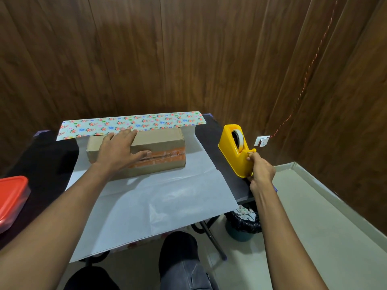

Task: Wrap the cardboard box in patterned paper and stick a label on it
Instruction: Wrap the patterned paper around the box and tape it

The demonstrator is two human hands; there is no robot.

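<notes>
I see the white-backed floral wrapping paper (150,197) spread mid-frame, the brown cardboard box (159,143) lying on it. My left hand (119,151) rests on the box, fingers flat — my right hand (260,171) pinches tape at the yellow plastic tape dispenser (235,151), right of centre.

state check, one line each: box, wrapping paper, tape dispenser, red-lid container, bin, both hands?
cardboard box: closed, unwrapped, lying on the paper
patterned paper: spread white side up, far edge curled over showing the floral print
tape dispenser: upright at the table's right edge, roll loaded
red-lidded container: lid on
bin: lined, scraps inside
left hand: flat on the box, fingers spread
right hand: gripping the dispenser's near end
</notes>
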